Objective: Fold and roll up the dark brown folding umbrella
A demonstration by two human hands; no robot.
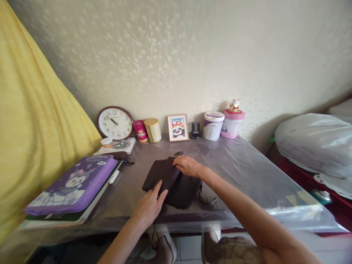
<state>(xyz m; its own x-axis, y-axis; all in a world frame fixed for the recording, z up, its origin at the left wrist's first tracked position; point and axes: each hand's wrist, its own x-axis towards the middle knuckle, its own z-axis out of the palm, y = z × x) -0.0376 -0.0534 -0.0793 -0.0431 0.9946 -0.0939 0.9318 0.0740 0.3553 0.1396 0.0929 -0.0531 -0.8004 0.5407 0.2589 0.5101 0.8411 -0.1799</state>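
A dark brown cloth pouch (176, 183) lies folded on the plastic-covered table (247, 172). My left hand (150, 207) rests flat on its near left part, fingers stretched out and together. My right hand (188, 165) lies on the pouch's far edge, fingers curled down on the fabric near a light stitched rim. A dark cord hangs from the pouch over the table's front edge.
A purple cartoon case (74, 185) lies on books at the left. Along the wall stand a round clock (115, 123), two tins (147, 130), a framed panda picture (178, 127), a white tub (213, 125) and a pink jar (233, 123). Yellow curtain at left, bagged bedding (313, 141) at right.
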